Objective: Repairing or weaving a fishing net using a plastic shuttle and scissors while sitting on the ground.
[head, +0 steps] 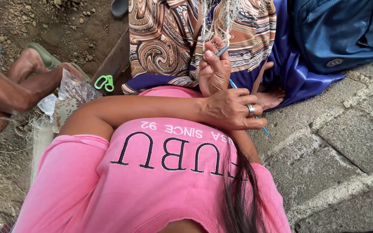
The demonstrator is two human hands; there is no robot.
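My right hand (213, 71) is raised in front of me, fingers pinched on the strands of a pale fishing net (217, 17) that hangs down from above. A small grey tool tip (222, 51) sticks out between its fingers. My left arm crosses over my pink shirt (152, 181). My left hand (233, 113), with a ring on one finger, lies just below the right hand and is closed around a thin blue stick (265, 130) that slants down to the right.
Brown patterned cloth (165, 43) and blue cloth (290, 73) lie ahead, with a bare foot (270, 97) beside them. Green-handled scissors (104, 82) and a plastic bag (72, 86) lie at the left. Another person's feet in green sandals (44, 54) rest on dirt. A blue bag (342, 30) sits on stone paving (333, 146).
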